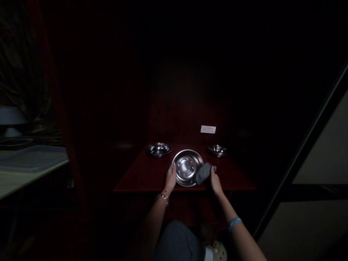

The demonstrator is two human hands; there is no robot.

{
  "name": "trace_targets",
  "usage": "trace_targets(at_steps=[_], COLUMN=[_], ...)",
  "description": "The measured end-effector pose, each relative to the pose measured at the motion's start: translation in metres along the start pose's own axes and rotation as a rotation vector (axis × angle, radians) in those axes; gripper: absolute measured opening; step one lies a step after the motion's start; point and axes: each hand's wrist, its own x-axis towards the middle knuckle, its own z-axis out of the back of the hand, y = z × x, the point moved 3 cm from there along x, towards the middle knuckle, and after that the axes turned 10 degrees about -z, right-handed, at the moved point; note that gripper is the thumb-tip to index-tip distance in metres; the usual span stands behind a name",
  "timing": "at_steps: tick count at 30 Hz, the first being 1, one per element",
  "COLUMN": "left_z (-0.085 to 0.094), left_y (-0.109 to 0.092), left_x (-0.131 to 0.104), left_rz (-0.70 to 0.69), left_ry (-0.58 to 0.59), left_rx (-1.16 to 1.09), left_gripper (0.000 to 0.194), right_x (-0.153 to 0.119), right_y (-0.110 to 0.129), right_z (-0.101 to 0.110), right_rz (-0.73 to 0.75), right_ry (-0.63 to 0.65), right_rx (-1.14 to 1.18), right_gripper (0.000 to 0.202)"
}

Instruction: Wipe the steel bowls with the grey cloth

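A shiny round metal bowl is tilted toward me above the front part of a dark red table. My left hand grips its left rim, with the thumb over the edge. In my right hand is a grey cloth, pinched at its right end. The cloth lies against the bowl's lower right rim. Behind, at the back left of the table, stands a second metal bowl. Smaller metal bowls, seemingly stacked, sit at the back right.
A white socket panel is on the dark red back wall. To the far left, a clear plastic lid or tray rests on a pale table. A dark-framed pale panel stands on the right. My knee is below the table edge.
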Motion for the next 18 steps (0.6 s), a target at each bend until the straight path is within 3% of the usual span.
trace_targets(at_steps=[3, 9, 12, 18], left_z=[0.001, 0.001, 0.001, 0.0], left_y=[0.001, 0.003, 0.003, 0.004], left_x=[0.001, 0.002, 0.003, 0.003], left_rz=[-0.005, 0.021, 0.032, 0.032], left_ry=[-0.031, -0.021, -0.025, -0.031], left_rx=[0.003, -0.023, -0.039, -0.08], left_gripper=[0.051, 0.053, 0.055, 0.055], right_x=[0.002, 0.0, -0.006, -0.004], right_y=[0.005, 0.016, 0.016, 0.01], right_z=[-0.016, -0.044, -0.048, -0.044], right_rz=[-0.027, -0.057, -0.106, -0.232], right_ry=[0.033, -0.057, -0.138, -0.044], right_rx=[-0.126, -0.228, -0.326, -0.24], right_gripper=[0.08, 0.078, 0.079, 0.08])
